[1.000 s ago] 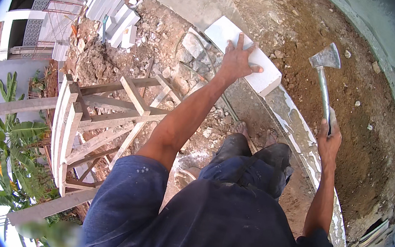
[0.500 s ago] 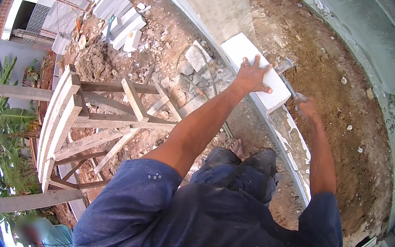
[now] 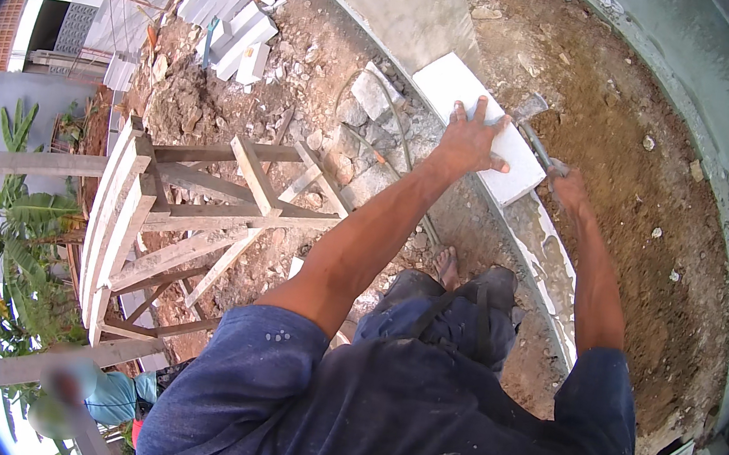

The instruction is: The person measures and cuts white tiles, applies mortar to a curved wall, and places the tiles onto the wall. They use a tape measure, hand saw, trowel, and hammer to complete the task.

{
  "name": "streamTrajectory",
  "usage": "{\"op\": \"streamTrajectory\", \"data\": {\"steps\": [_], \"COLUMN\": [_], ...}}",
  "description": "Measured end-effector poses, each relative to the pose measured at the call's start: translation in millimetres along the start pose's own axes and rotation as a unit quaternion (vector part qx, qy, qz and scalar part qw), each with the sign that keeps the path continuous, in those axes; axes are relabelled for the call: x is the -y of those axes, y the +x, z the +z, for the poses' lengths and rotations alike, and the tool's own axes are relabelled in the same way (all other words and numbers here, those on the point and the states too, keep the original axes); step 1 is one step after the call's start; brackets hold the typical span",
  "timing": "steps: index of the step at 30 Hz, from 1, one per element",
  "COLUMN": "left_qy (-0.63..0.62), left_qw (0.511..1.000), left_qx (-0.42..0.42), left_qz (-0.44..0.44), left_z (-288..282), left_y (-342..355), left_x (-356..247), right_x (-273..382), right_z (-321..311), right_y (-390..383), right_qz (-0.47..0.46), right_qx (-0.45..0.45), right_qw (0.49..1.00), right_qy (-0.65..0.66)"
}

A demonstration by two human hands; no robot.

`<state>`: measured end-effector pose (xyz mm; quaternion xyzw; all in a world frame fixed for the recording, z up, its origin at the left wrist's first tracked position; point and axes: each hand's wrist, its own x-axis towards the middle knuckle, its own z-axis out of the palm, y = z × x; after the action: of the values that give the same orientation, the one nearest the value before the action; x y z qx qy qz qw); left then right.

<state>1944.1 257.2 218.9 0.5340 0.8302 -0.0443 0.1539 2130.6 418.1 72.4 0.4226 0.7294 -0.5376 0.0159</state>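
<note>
A white rectangular block point(image 3: 517, 169) lies along the top of a low, narrow wall point(image 3: 544, 250) ahead of me. My left hand point(image 3: 471, 140) rests flat on the block's upper face, its fingers spread. At the block's right side, my right hand point(image 3: 568, 181) is closed round the handle of a hatchet-like tool point(image 3: 531, 110). The tool's grey, flared head points away from me, over the soil beside the block. Part of the handle is hidden in my fingers, and I cannot tell whether the tool touches the block.
Bent timber framework point(image 3: 202, 217) stands on the left. Beyond it lie stacked white blocks point(image 3: 237, 39) and rubble, with a hose point(image 3: 404, 141) near the wall. Brown soil point(image 3: 648, 290) fills the right side up to a grey wall point(image 3: 719, 80). Another person point(image 3: 112, 397) is at lower left.
The view has shifted slightly. My left hand stays spread on the block, and the tool stays beside it in my right hand. The other person appears a little farther up and right.
</note>
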Motion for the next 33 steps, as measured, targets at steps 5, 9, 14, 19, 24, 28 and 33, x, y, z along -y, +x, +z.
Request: {"op": "streamTrajectory", "data": {"steps": [5, 9, 14, 19, 24, 28, 33], "left_qy": [0.009, 0.009, 0.02, 0.013, 0.013, -0.005, 0.001], "left_qw": [1.0, 1.0, 1.0, 1.0, 1.0, 1.0, 1.0], "left_qx": [0.007, 0.003, 0.01, 0.003, 0.014, 0.001, 0.002], "left_qz": [-0.001, 0.002, 0.0, -0.005, 0.003, 0.016, 0.014], "left_z": [2, 2, 2, 4, -1, -1, -8], "left_y": [0, 0, 4, 2, 2, 1, 0], "left_x": [3, 3, -2, 3, -1, 4, 6], "right_x": [9, 16, 8, 14, 4, 4, 48], "right_z": [2, -2, -5, -6, -31, -44, -46], "right_y": [-10, -15, -13, -34, -70, -119, -199], "right_qz": [-0.059, -0.023, -0.019, -0.008, -0.018, -0.011, 0.08], "right_qx": [0.032, 0.024, 0.021, -0.023, -0.097, -0.145, -0.221], "right_qw": [0.997, 0.999, 0.995, 0.999, 0.995, 0.988, 0.97], "right_qy": [-0.04, -0.04, -0.092, -0.045, -0.036, -0.058, -0.065]}}
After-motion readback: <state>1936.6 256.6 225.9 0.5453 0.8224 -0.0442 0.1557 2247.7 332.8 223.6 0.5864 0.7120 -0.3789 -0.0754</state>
